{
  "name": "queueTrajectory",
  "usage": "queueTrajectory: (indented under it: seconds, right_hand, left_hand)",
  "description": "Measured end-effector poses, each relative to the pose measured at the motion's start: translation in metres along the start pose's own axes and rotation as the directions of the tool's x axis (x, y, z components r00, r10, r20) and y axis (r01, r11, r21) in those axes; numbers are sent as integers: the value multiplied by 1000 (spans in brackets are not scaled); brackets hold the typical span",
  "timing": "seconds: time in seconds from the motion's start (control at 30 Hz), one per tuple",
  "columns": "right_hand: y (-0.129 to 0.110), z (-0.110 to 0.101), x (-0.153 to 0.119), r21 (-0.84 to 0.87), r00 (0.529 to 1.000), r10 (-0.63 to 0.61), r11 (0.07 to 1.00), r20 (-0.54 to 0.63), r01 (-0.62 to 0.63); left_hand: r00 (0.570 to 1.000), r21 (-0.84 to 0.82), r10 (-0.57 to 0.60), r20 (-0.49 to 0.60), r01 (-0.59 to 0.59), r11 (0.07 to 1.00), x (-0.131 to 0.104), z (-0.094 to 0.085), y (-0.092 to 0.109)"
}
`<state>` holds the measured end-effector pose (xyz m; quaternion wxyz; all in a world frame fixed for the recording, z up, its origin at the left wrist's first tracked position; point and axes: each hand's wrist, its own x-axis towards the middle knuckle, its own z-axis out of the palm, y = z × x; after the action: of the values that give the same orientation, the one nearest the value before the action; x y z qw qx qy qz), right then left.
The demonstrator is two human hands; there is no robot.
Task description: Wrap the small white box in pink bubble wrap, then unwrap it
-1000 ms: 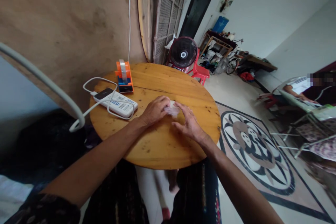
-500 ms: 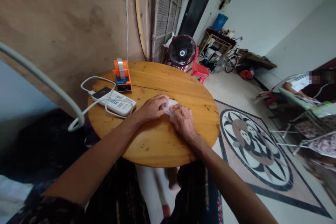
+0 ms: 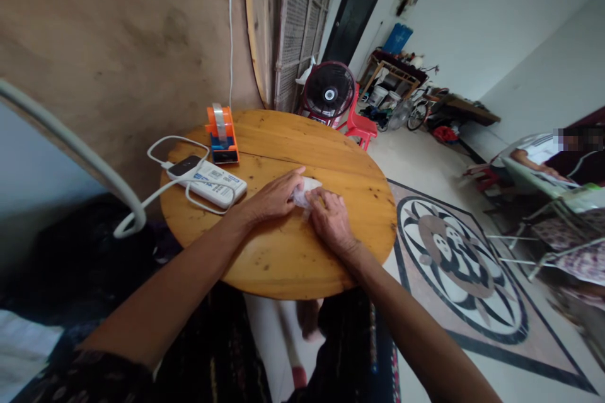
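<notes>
A small, crumpled, whitish translucent piece [image 3: 308, 185], which looks like thin plastic or paper, lies between my two hands over the round wooden table [image 3: 265, 264]. My left hand [image 3: 278, 194] grips its left side, with the thumb hidden under the fingers. On the right side, the bent fingers of my right hand [image 3: 331, 214] pinch the same piece. Both forearms reach in from the table's near edge.
An orange and blue tape dispenser [image 3: 223, 135] stands at the table's back left. Nearer is a white power strip [image 3: 215, 184] with looped cables and a dark device. Beyond are a fan [image 3: 329, 94] and a red chair [image 3: 362, 124]. A person sits far right.
The fingers of my left hand have straightened a little, and more of the whitish piece shows bunched between the hands. The view has shifted slightly.
</notes>
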<state>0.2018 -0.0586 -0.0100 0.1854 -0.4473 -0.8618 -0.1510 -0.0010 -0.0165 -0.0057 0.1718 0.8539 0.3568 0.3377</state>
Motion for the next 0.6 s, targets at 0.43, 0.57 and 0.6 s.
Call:
queueTrajectory:
  seconds: [0.43,0.57,0.6]
  right_hand:
    - [2,-1,1,221,1000,7,975,-28,-1]
    - [9,-5,5,307,998,51,951,-43,-35]
    - [11,-6,8,331,996,73,942,-40,-56]
  left_hand:
    - [991,-117,-59,-117,45,992,7,7,-3]
    - [973,-281,-207,-103,171,944,8,4,4]
    - [968,-322,-234,-85,195,926,8,3,6]
